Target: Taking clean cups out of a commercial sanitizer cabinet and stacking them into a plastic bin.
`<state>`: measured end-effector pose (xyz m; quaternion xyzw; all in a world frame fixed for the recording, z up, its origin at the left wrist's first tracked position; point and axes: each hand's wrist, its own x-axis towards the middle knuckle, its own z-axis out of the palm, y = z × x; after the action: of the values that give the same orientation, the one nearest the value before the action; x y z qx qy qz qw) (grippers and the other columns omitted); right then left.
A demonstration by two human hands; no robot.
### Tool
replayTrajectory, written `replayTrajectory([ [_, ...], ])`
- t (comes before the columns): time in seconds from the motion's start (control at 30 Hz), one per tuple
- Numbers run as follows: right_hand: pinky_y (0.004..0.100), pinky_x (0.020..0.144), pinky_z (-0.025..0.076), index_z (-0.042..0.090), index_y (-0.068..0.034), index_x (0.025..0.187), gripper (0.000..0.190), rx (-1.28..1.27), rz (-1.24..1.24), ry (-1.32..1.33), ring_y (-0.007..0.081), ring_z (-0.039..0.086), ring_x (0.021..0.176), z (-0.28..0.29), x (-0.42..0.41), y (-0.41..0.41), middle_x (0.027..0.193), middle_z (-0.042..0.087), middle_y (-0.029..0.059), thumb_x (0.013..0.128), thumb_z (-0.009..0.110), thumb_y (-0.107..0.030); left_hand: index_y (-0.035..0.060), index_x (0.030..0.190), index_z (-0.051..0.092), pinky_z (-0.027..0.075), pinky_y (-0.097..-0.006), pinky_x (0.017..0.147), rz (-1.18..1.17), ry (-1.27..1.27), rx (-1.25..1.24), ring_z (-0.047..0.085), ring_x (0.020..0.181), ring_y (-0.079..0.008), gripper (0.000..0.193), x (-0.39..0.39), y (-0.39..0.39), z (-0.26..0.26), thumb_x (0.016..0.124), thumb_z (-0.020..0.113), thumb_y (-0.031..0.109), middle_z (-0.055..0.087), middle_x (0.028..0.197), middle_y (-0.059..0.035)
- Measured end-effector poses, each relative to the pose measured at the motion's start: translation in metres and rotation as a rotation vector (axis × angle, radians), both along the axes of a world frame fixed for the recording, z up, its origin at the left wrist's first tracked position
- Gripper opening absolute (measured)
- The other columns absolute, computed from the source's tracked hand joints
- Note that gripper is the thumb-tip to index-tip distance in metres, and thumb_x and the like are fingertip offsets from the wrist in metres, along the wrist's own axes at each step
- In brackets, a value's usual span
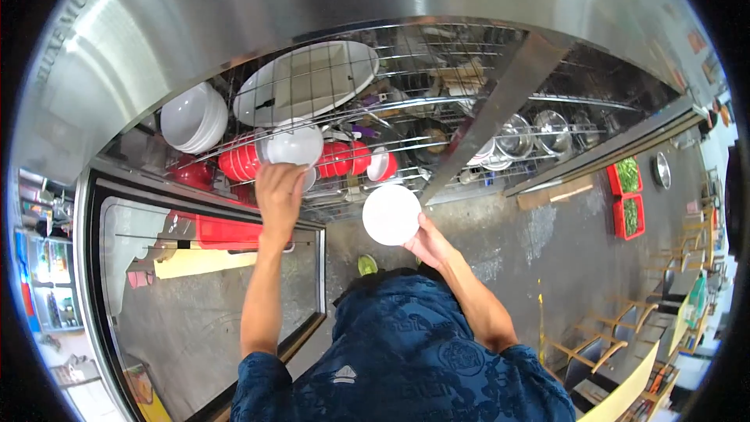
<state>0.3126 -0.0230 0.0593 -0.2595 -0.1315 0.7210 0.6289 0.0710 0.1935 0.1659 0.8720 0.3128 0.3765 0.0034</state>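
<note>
My left hand (280, 190) grips the near rim of a white bowl (294, 143) at a wire rack shelf (410, 143), beside a row of red bowls (239, 163). Its fingertips are partly hidden. In my right hand (430, 240) is a round white dish (391, 214), held by its right edge in front of the rack; whether it is a plate or a shallow bowl I cannot tell. A red-and-white bowl (381, 164) lies on the rack between my hands. Stacked white bowls (193, 117) and a large oval white platter (249, 97) stand on the level above.
A glass cabinet door (321, 269) hangs open at my left. A metal post (498, 111) crosses the cabinet front diagonally. Metal bowls (514, 135) sit on the rack at right. Red crates of green vegetables (630, 217) and wooden chairs (592, 357) stand on the floor farther right.
</note>
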Motion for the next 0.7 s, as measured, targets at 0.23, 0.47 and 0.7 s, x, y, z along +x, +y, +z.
replayTrajectory([
  [0.23, 0.0464, 0.116, 0.042, 0.026, -0.01, 0.158, 0.089, -0.046, -0.051, -0.005, 0.0285, 0.047, 0.141, -0.007, 0.001, 0.006, 0.155, 0.042, 0.0114, 0.091, 0.074, -0.042, 0.0113, 0.091, 0.077, 0.044, -0.0473, 0.096, -0.091, -0.224, -0.153, 0.065, 0.091, -0.024, 0.013, 0.028, -0.074, -0.027, 0.079, 0.081, 0.01, 0.071, 0.09, -0.0026],
  [0.47, 0.0463, 0.114, 0.045, 0.035, -0.006, 0.153, 0.093, -0.039, -0.096, 0.007, 0.028, 0.051, 0.137, -0.003, -0.004, 0.011, 0.15, 0.049, 0.0121, 0.083, 0.082, -0.044, 0.0123, 0.094, 0.079, 0.044, -0.0435, 0.097, -0.239, -0.262, -0.37, 0.066, 0.09, -0.0206, 0.018, 0.05, -0.131, -0.032, 0.076, 0.082, 0.01, 0.071, 0.089, -0.001],
  [0.7, 0.0464, 0.112, 0.046, 0.034, -0.008, 0.154, 0.098, 0.007, -0.018, -0.006, 0.0276, 0.053, 0.135, -0.014, -0.005, 0.006, 0.149, 0.051, 0.0103, 0.08, 0.084, -0.049, 0.0115, 0.099, 0.079, 0.043, -0.0423, 0.098, -0.3, -0.255, -0.477, 0.066, 0.092, -0.0206, 0.019, 0.047, -0.138, -0.036, 0.079, 0.08, 0.01, 0.071, 0.091, -0.0009],
])
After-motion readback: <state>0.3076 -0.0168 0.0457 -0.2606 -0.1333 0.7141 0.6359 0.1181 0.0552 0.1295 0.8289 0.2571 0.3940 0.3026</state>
